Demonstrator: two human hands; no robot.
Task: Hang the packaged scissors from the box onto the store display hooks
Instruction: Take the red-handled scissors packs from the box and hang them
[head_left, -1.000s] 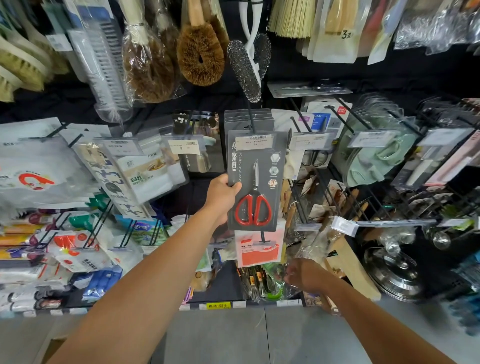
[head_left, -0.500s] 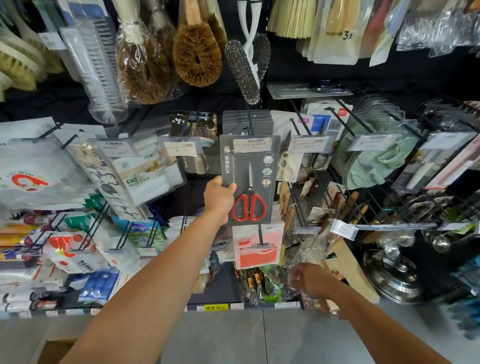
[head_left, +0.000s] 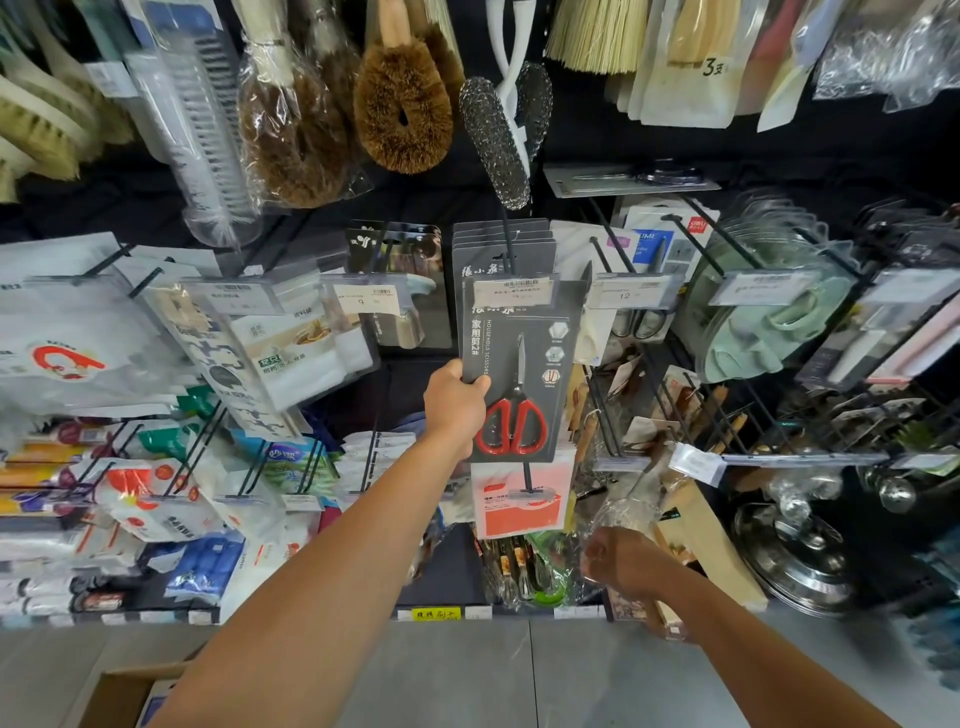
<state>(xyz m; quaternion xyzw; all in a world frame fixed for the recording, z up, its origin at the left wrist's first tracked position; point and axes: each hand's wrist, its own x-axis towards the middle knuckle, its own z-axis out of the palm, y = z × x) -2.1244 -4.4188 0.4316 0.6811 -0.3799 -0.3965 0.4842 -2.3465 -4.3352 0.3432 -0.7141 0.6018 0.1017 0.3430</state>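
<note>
Fingers (head_left: 475, 385) of left hand (head_left: 453, 408) pinch scissors pack (head_left: 524, 364) at its left edge, thumb on front. Pack top is behind the price tag (head_left: 514, 292), at the hook (head_left: 506, 240). Keep it square and slide it back. Right hand (head_left: 618, 561) is low and blurred, so grip can't be told.

Store display wall (head_left: 779, 156) bristling with black hooks.
Packaged scissors (head_left: 478, 249) hang stacked on the centre hook (head_left: 506, 234); a cardboard box (head_left: 119, 696) sits on the grey floor (head_left: 519, 675).
</note>
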